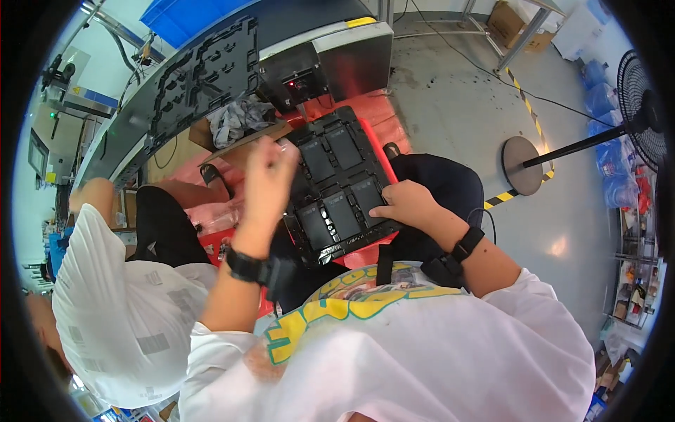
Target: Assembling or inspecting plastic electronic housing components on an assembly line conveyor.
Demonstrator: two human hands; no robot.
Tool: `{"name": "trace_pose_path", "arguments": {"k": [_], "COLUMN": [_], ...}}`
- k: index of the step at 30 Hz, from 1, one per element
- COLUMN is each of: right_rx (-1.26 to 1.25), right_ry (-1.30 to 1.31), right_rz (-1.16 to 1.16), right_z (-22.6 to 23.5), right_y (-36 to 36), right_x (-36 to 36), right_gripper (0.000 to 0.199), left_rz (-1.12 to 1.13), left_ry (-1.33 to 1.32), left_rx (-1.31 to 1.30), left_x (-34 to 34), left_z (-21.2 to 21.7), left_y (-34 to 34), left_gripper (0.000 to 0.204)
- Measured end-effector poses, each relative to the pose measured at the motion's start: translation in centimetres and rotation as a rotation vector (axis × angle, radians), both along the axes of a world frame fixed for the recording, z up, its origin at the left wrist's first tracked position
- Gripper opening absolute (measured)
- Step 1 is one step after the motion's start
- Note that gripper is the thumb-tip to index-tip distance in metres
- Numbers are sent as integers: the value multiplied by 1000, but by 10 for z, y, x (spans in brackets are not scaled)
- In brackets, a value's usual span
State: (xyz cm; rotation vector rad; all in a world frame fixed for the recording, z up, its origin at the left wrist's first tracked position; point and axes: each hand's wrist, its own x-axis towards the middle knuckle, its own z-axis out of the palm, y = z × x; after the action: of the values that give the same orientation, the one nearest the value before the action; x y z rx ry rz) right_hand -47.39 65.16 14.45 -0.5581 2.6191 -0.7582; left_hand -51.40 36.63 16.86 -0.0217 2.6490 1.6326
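Note:
A black moulded tray (pixel 330 254) lies in front of me over a red plastic piece (pixel 376 150). Several flat, dark rectangular packs (pixel 343 215) sit in its compartments. My right hand (pixel 409 204) grips the tray's right edge, thumb on top and the other fingers partly hidden. Above the tray's left side is my left hand (pixel 271 172), blurred by motion, with its fingers curled together. A small pale spot shows at its fingertips, too smeared to name.
A conveyor (pixel 274 28) carries another black tray (pixel 211 74) beyond a cardboard box (pixel 249 141) of crumpled plastic. Close on my left sits a co-worker in a white shirt (pixel 133 323). A standing fan (pixel 524 165) is at the right, near striped floor tape (pixel 500 200).

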Motion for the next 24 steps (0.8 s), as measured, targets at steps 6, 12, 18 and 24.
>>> {"name": "trace_pose_path", "arguments": {"k": [6,12,18,24], "right_rx": [77,-20,-387,-33], "right_ry": [-105,-119,-159,79], "right_rz": [-37,-40,-449,-138], "right_z": [11,3,0,13], "right_y": [5,12,16,-11], "right_x": [-2,1,-8,-23], "right_gripper": [46,44,50,71], "left_rz": [522,342,179,389], "left_ry": [-40,-116,-241,-239], "left_rx": [1270,1303,706,464], "left_x": [-91,-48,61,101], "left_z": [85,51,0,-60], "left_y": [-25,-40,-42,-9], "left_gripper": [51,38,31,38]}}
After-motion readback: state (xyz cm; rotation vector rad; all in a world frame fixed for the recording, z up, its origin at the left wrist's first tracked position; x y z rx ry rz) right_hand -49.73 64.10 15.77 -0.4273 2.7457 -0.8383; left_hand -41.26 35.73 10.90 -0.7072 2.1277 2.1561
